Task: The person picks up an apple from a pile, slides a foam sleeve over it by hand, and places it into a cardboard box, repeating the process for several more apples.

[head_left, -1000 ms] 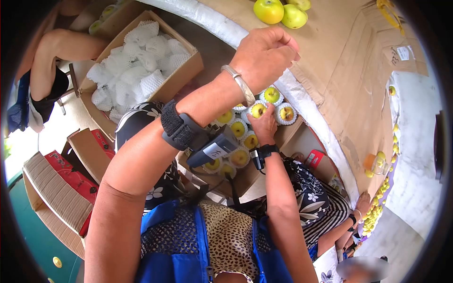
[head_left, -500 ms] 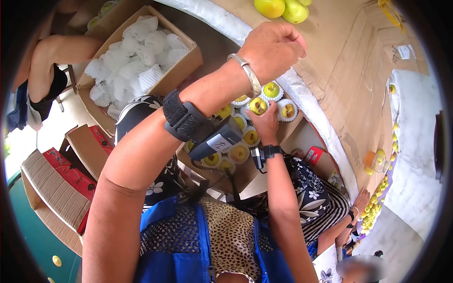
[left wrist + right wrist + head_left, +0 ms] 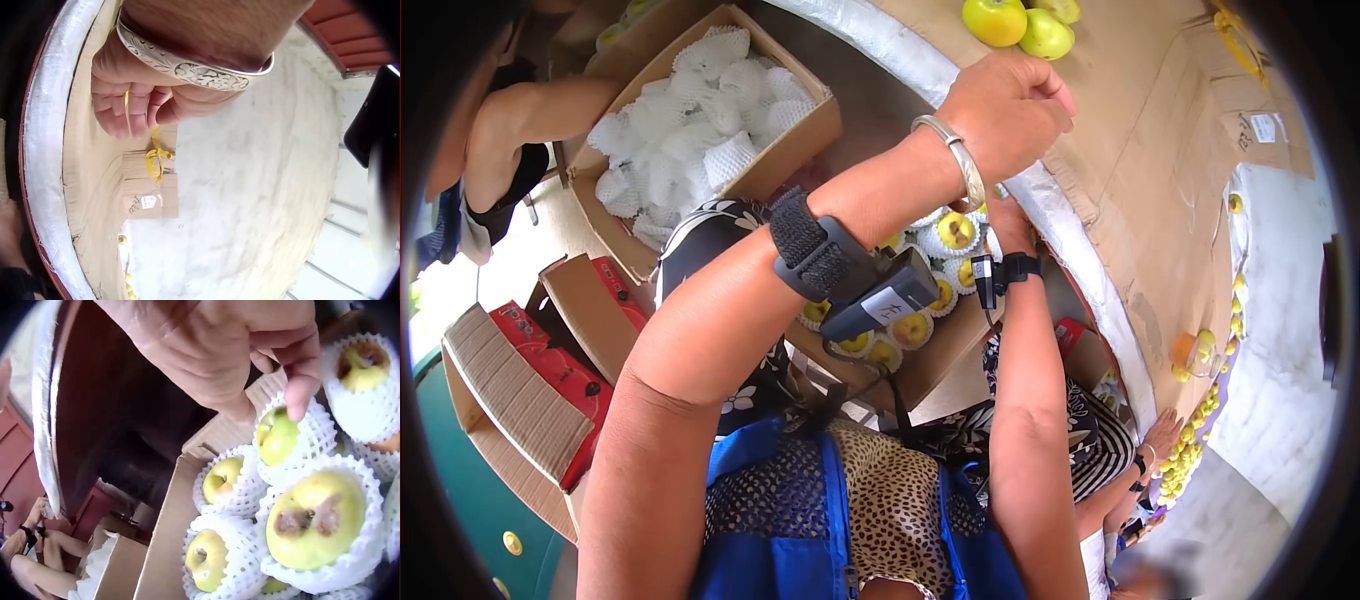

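My left hand [image 3: 1015, 105], wearing a silver bangle [image 3: 212, 76], hovers by the table edge with fingers loosely curled and holds nothing. My right hand [image 3: 1010, 222] reaches over a cardboard box [image 3: 905, 392] of apples in white foam nets. In the right wrist view, a fingertip [image 3: 301, 403] rests on a green-yellow apple [image 3: 275, 439] beside its net. A larger apple [image 3: 315, 519] with brown patches around its stem sits nearer that camera. The left hand and bangle partly cover the right hand's fingers in the head view.
An open box [image 3: 825, 125] heaped with white foam nets [image 3: 720, 110] stands to the left. Cardboard [image 3: 1140, 200] covers the table, with a padded white edge [image 3: 1100, 290]. Green-yellow fruit [image 3: 1045, 35] lies at the table's far end. Red-printed cartons [image 3: 530, 400] stand lower left; other people sit on both sides.
The right hand has moved off the brown-marked apple, farther away and to the right, towards the box's far corner. The left hand has shifted slightly right, still holding nothing.
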A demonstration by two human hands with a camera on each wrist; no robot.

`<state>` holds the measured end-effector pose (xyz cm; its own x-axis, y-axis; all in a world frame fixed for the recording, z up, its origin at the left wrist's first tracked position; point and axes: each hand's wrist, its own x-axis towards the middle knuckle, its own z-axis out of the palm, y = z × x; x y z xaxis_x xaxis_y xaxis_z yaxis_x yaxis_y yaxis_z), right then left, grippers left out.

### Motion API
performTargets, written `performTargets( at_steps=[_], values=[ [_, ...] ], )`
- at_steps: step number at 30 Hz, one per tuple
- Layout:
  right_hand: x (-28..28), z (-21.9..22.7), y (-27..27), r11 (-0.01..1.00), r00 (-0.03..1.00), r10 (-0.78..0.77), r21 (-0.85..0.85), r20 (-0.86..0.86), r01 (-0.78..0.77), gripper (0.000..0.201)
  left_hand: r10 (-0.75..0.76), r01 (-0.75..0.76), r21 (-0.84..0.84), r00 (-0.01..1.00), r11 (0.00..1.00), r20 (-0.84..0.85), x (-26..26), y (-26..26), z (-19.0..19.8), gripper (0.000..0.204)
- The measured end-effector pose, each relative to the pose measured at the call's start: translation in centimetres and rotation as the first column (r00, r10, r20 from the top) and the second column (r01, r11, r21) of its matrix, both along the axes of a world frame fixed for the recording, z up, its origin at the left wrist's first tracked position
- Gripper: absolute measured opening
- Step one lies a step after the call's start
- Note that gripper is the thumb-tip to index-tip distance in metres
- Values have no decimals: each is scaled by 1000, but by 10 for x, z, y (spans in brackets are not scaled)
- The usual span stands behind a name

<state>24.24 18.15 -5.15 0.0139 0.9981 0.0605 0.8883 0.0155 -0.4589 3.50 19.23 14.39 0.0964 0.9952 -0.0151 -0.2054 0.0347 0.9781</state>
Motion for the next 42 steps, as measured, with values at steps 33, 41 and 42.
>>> performTargets(
  at_steps=[33,41,42],
  values=[
    [14,-16,-16,812,720,-507,-541,-473,216,43,-15,17,38,997,999,-70,5,-1,0,17],
    [13,-9,-16,719,401,-681,-664,-613,205,34,-13,22,64,991,998,-132,7,-1,0,17],
    [13,-8,-15,714,423,-678,-675,-601,187,35,-14,23,60,990,998,-139,7,-1,0,17]
  ],
)
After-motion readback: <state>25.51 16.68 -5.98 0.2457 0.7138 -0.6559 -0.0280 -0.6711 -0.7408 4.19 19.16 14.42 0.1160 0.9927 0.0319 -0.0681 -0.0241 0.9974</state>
